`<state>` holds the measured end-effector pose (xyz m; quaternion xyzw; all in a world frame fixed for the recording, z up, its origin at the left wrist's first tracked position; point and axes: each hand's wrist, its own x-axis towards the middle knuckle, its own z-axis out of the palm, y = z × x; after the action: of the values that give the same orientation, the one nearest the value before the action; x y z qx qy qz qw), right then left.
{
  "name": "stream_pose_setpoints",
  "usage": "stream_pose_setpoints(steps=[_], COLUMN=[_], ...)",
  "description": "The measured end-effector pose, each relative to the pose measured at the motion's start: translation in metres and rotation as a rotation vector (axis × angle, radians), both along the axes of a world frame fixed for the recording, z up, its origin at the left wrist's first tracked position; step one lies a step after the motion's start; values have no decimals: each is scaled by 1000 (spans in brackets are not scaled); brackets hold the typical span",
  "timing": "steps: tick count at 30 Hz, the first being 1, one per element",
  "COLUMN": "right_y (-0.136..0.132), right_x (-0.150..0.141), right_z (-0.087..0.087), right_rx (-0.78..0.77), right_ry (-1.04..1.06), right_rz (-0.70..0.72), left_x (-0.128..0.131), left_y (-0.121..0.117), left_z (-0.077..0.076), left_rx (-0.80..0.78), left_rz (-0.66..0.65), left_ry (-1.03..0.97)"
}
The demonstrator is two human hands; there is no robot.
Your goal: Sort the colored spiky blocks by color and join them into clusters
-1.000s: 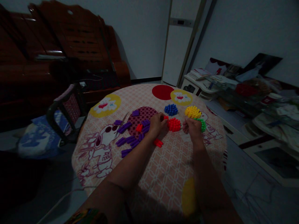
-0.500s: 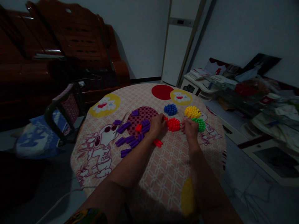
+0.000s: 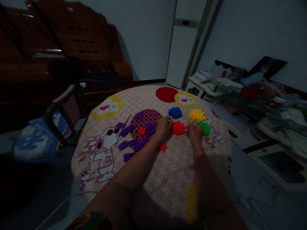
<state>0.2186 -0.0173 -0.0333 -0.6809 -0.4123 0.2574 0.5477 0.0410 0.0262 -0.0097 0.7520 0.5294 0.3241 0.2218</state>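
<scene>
My left hand [image 3: 163, 127] is closed in a pinch at the left end of a knobbly red plastic cluster [image 3: 178, 128], with a small red plastic piece at its fingertips. To the right of that cluster, my right hand [image 3: 194, 130] has its fingers curled together; whatever they grip is too small to make out. A green cluster [image 3: 204, 128] shows just beyond the right hand, partly behind it. Beside my left forearm lie a loose red piece [image 3: 162, 147] and another red piece [image 3: 142, 131] among several purple pieces [image 3: 127, 130].
A blue cluster [image 3: 175, 112] and a yellow cluster [image 3: 197, 114] lie farther back on the round table's patterned cloth [image 3: 168, 172]. A folding chair [image 3: 69, 111] stands at the left, a wooden sofa [image 3: 81, 48] behind it. A cluttered cabinet [image 3: 240, 86] stands at the right.
My left hand has shifted slightly, and less of the red piece at its fingertips shows. The right hand stays in nearly the same place; the clusters have not visibly moved.
</scene>
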Motion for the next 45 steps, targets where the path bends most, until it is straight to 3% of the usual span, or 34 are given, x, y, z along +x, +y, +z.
stream_pose_setpoints(steps=[12, 17, 20, 24, 27, 30, 35, 41, 45], right_y=[0, 0, -1, -1, -1, 0, -1, -1, 1], right_x=[-2, -2, -4, -4, -3, -2, -4, -5, -4], right_z=[0, 0, 2, 3, 1, 1, 4, 5, 2], right_rx=[-10, -32, -43, -52, -48, -49, -58, -49, -42], right_ry=[-67, -53, -25, -28, -36, -49, -25, -12, -15], right_rz=[27, 17, 8, 13, 11, 28, 7, 9, 1], left_x=[-2, -8, -31, -85, -124, -143, -139, -126, -95], left_y=[5, 2, 7, 22, 29, 29, 24, 21, 11], left_z=[-11, -1, 14, 31, 34, 33, 33, 43, 44], left_rx=[-29, 4, 57, 34, -91, -239, -333, -125, -61], left_rz=[-82, -55, -37, 35, 29, -41, -94, 98, 8], left_ry=[-64, -6, 68, 302, 465, 498, 467, 358, 146])
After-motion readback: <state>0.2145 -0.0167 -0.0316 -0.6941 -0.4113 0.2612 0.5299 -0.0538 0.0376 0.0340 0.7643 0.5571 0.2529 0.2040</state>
